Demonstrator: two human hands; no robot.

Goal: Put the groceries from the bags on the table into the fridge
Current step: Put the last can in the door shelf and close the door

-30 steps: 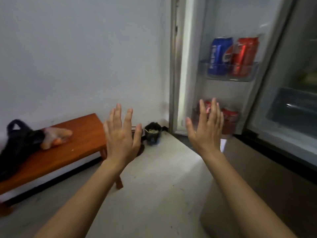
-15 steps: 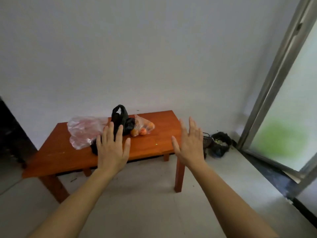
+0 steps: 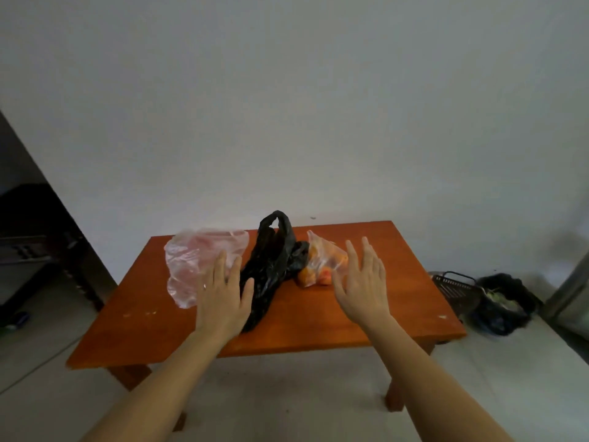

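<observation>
Three bags lie in a row on a low orange wooden table. A pale pink plastic bag is on the left, a black plastic bag in the middle, and a clear bag of orange fruit on the right. My left hand is raised with straight fingers in front of the pink and black bags. My right hand is raised the same way just right of the fruit bag. Neither hand holds anything. The fridge is out of view.
A white wall stands behind the table. On the floor at the right sit a dark wire basket and a black bag of scraps. A metal frame edge shows at far right. Dark furniture stands at the left.
The view has swung left from the open fridge door to the table, which is now centred and closer. Both hands stay raised and empty.
</observation>
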